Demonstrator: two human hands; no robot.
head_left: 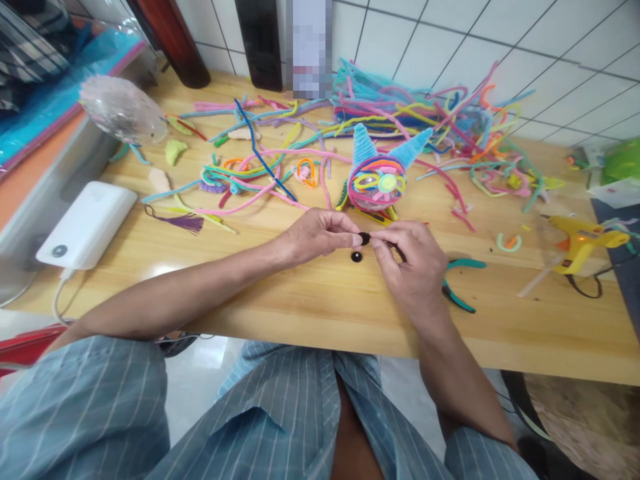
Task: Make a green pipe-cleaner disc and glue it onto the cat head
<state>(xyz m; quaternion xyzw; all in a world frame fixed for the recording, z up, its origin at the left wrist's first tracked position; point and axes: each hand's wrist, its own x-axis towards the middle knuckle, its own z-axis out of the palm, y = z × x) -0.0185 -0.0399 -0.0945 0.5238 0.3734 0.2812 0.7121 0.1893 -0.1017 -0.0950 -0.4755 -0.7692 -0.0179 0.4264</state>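
Observation:
My left hand (320, 235) and my right hand (411, 261) meet above the wooden table (320, 307), fingertips pinched together on a small black round piece (365, 238). A second black round piece (356, 257) lies on the table just below them. Right behind my hands stands a ball-shaped figure (377, 181) wound in coloured pipe cleaners, with two blue pointed ears.
Loose pipe cleaners (400, 107) are heaped across the back of the table. Teal-handled pliers (457, 280) lie by my right wrist. A yellow glue gun (583, 243) rests at the right, a white power bank (87, 223) at the left, a clear ball (120, 110) beyond it.

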